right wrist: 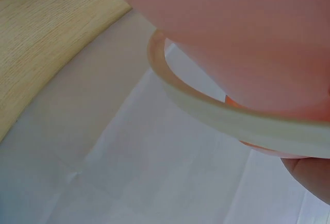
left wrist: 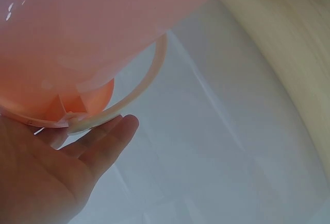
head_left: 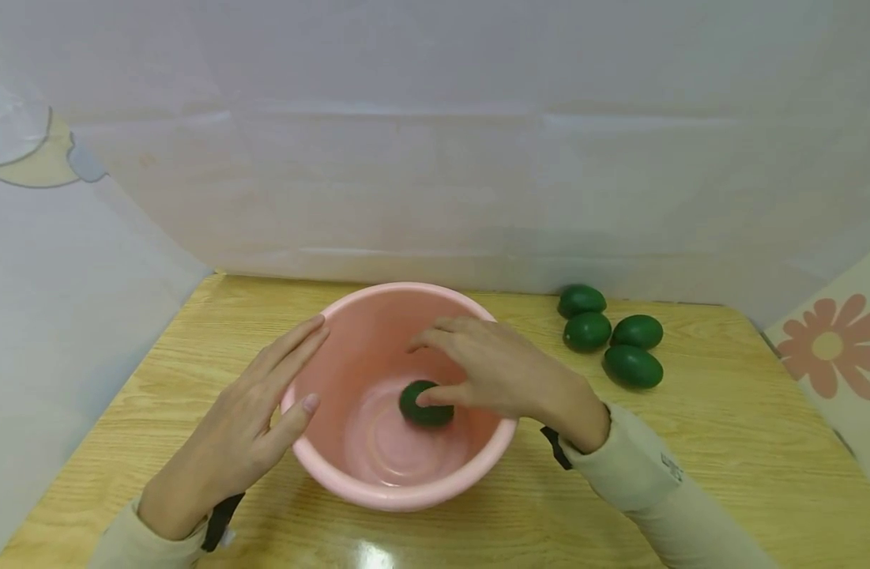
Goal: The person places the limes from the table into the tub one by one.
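Note:
A pink bucket (head_left: 335,478) stands on the wooden table, its mouth facing up. Along its left rim lies my left hand (head_left: 242,423), fingers straight and thumb over the edge. In the left wrist view the fingers (left wrist: 111,144) of that hand touch the rim beside the pale handle (left wrist: 147,82). Over the right rim reaches my right hand (head_left: 487,363), its fingers loosely bent inside the bucket. A dark green avocado (head_left: 423,415) rests at the bottom, partly covered by the right thumb in the head view. Only a bit of the right hand (right wrist: 312,177) enters the right wrist view.
Several more dark green avocados (head_left: 634,367) lie grouped on the table (head_left: 691,442) at the back right. A pale sheet (head_left: 406,158) hangs behind the table's far edge and along the sides, with a printed flower (head_left: 827,346) on the right.

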`<state>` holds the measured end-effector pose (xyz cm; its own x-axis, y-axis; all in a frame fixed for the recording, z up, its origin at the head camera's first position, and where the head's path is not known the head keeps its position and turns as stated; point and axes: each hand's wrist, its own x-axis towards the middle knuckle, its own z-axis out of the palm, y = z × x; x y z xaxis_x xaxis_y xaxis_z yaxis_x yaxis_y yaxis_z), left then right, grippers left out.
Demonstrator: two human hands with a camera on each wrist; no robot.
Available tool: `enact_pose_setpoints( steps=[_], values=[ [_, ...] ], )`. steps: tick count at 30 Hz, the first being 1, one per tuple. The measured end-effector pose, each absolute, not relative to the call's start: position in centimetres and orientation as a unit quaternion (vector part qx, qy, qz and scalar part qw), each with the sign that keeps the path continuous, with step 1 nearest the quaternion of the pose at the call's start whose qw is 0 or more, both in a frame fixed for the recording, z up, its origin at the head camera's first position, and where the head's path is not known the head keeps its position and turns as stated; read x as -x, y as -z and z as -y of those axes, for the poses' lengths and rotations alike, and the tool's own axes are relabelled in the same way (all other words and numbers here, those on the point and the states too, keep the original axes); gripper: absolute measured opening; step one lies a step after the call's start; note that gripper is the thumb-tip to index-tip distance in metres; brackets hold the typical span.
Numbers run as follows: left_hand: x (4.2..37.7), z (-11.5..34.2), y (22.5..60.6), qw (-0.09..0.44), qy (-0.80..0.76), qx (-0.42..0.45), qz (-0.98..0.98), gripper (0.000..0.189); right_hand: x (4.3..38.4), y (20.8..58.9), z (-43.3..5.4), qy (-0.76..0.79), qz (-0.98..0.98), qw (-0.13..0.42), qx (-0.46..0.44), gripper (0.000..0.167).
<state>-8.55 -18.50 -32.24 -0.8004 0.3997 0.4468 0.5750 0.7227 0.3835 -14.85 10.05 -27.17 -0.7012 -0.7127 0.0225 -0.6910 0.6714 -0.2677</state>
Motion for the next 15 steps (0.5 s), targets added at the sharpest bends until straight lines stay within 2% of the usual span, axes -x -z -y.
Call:
enact_pose_setpoints(
  steps=[10,15],
  values=[
    [8.66,18.58,32.27,0.17,0.264,0.273,0.909,0.067,14.75,27.12,-10.24,0.167,-0.911,0.037,0.375,0.047],
    [8.65,18.56,32.3,0.172,0.264,0.273,0.909,0.067,14.81,27.25,-10.76,0.214,-0.896,-0.019,0.389,0.041]
  ],
)
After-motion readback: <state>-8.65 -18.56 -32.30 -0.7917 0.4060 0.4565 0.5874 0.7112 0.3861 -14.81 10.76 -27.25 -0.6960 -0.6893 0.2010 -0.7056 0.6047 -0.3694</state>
